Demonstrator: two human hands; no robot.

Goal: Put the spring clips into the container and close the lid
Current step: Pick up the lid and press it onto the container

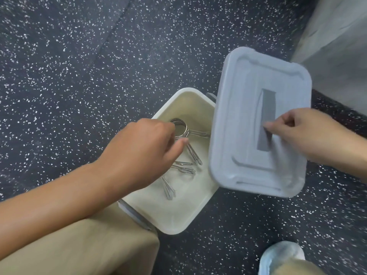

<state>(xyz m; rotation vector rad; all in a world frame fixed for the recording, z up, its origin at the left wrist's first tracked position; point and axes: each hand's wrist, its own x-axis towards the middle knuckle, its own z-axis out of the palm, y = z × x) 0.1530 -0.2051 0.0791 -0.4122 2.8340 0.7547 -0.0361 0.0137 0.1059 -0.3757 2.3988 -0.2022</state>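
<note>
Dark speckled flooring (79, 76) fills the view, with a cream container (176, 213) sitting open on it against a tan trouser leg (89, 251). Right of the container, partly over its edge, the right hand (303, 133) pinches the grey handle (267, 120) of the pale lid (248, 165), held tilted off the floor. Inside the container lie the metal spring clips (190, 155), and the left hand (147, 149) reaches in among them, fingers curled at a coiled ring; whether it grips one I cannot tell.
</note>
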